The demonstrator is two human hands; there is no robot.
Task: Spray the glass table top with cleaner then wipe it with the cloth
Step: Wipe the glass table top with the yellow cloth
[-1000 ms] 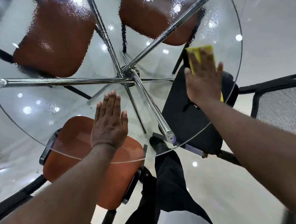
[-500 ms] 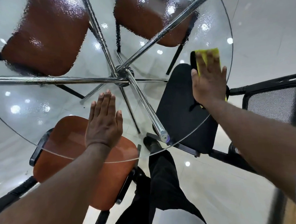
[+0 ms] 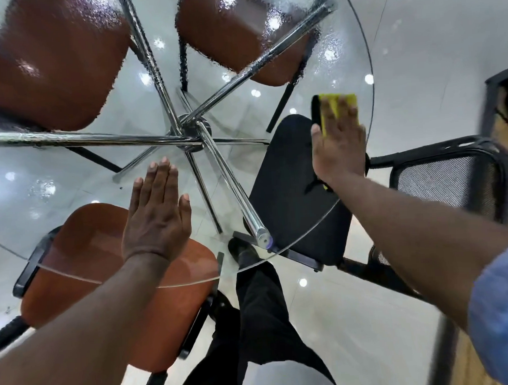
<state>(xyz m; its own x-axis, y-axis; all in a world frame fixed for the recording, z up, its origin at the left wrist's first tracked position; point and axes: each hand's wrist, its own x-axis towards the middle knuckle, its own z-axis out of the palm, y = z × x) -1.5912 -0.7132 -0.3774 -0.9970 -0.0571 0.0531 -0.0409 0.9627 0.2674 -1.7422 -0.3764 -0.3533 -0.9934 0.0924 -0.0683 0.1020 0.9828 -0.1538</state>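
Note:
The round glass table top (image 3: pixel 69 175) fills the upper view, its far half covered in wet spray droplets. A yellow cloth (image 3: pixel 335 104) lies on the glass near the right rim. My right hand (image 3: pixel 340 145) presses flat on the cloth with straight fingers, hiding most of it. My left hand (image 3: pixel 157 215) rests flat on the glass close to the near edge, fingers straight and together. No spray bottle is in view.
Chrome legs (image 3: pixel 225 176) spread from a hub under the glass. Brown chairs (image 3: pixel 46 62) sit under the far side and one (image 3: pixel 104 288) at the near left. A black mesh chair (image 3: pixel 446 179) stands at the right. My dark trouser leg (image 3: pixel 262 309) is below.
My right hand has slid the cloth a little to the right along the glass near the rim. My left hand stays planted flat.

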